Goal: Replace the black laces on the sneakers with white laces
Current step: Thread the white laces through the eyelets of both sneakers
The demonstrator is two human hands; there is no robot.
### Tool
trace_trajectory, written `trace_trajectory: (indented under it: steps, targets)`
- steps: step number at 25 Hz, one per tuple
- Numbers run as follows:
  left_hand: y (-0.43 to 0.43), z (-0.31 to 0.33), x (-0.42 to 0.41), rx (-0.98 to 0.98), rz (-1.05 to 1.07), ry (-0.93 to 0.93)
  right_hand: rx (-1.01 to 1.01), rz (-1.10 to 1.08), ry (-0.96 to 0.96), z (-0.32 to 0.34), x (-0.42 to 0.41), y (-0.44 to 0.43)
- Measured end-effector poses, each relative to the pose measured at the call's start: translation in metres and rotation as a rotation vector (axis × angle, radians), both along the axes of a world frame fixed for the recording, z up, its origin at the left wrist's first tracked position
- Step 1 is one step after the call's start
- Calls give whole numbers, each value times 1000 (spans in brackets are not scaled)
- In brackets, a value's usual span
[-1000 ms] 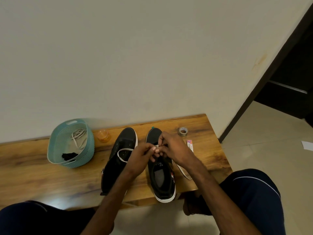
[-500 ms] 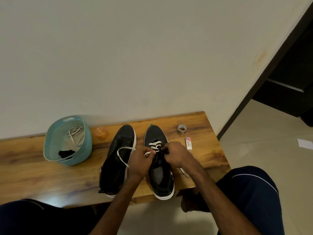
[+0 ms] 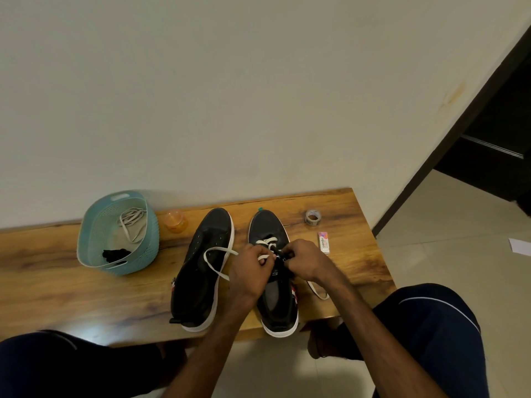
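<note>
Two black sneakers with white soles stand side by side on the wooden bench (image 3: 57, 285). The left sneaker (image 3: 201, 268) has no lace in its eyelets. The right sneaker (image 3: 275, 300) carries a white lace (image 3: 265, 242) crossed through its front eyelets. My left hand (image 3: 250, 271) pinches one end of that lace, and a loop of it trails left over the left sneaker. My right hand (image 3: 304, 259) grips the sneaker's eyelet edge and lace at the tongue. The other lace end hangs off the bench to the right.
A teal basket (image 3: 149, 242) at the left holds a white lace (image 3: 130, 222) and a bundle of black laces (image 3: 115, 254). An orange cup (image 3: 175, 221), a tape roll (image 3: 312, 217) and a small white box (image 3: 323, 243) lie on the bench. The wall is close behind.
Both hands have come down from above the toe to the middle eyelets of the right sneaker. The white crossings at the front have come into view.
</note>
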State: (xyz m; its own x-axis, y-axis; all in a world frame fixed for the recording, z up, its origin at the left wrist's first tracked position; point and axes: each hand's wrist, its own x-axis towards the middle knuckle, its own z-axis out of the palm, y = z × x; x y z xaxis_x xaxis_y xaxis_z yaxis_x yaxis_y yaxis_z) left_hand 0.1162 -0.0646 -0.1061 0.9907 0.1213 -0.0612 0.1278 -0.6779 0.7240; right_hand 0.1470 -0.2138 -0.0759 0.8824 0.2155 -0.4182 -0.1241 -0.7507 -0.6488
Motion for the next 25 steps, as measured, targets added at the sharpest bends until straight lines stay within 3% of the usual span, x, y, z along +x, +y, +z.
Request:
trace_trajectory:
  steps: [2,5,10,11,13,16,17,18,21,23,25]
  targets:
    - [-3,0,1,34,-3,-6,65,-22,55,-3,1,-5]
    - [-2,1,2,62,-16,-15,299,-232,168,-6,-1,-6]
    - [4,-7,-25,235,-41,-124,156,-306,-91,-8,-10,8]
    - [5,-11,-34,271,2,-125,202,-334,-146,0,-10,8]
    - [6,-18,-47,272,129,-117,579,-489,-158,27,-10,0]
    - [-2,-17,-49,335,193,-99,1486,-649,37,72,-17,-33]
    - [-6,-15,-48,351,209,-83,1529,-646,69,78,-20,-45]
    - [-7,-13,-48,338,243,-63,1354,-630,52,75,-18,-52]
    - [-6,-15,-53,266,342,-42,264,-337,-191,34,-14,-41]
    - [-4,-17,-56,252,363,-20,-15,-84,-196,5,-19,-13]
    - [-2,-16,-56,236,378,9,-148,3,-208,-9,-22,8]
